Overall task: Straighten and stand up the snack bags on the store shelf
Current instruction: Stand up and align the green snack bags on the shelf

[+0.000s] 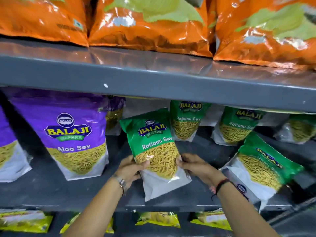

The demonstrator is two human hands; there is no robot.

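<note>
A green Ratlami Sev bag (154,144) stands near the front of the middle shelf (85,190), tilted slightly left. My left hand (130,170) grips its lower left edge and my right hand (195,166) grips its lower right edge. To the right, another green Ratlami Sev bag (261,168) leans over toward the right. Two more green bags (187,120) (239,125) stand upright at the back of the same shelf.
A large purple Aloo Sev bag (75,134) stands at left, with another purple bag (8,147) at the far left edge. Orange bags (150,24) fill the shelf above. Yellow-green packets (157,218) lie on the shelf below. The grey upper shelf lip (153,82) overhangs.
</note>
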